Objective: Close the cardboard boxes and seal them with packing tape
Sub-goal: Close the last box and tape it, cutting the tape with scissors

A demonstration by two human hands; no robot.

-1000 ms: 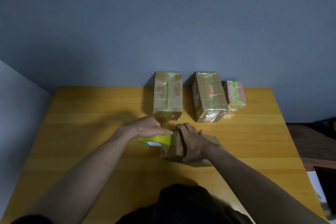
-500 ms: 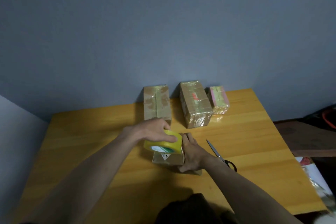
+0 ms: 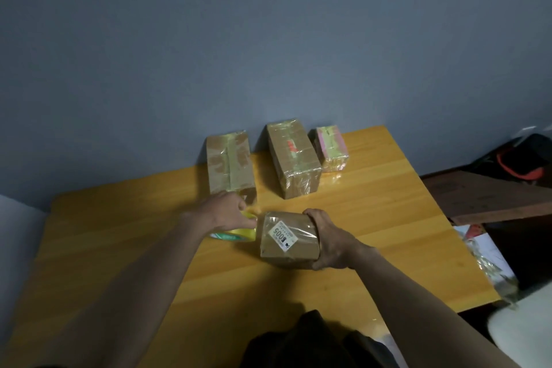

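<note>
Gripping the box (image 3: 287,239) at its right side, right hand (image 3: 330,240), left hand (image 3: 225,212) holding tape (image 3: 239,233) just left, on bench (image 3: 373,218).

A white sticker (image 3: 282,236) on the near cardboard box (image 3: 288,243) reads "1005" in bold digits, seen turned sideways. Smaller print beside it is too fine to read.

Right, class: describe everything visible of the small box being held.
The small cardboard box is brown with glossy tape across its top and a white label printed "1005". It rests on the wooden table. The right hand grips its right side; the yellow tape roll, held by the left hand, sits against its left.
</note>
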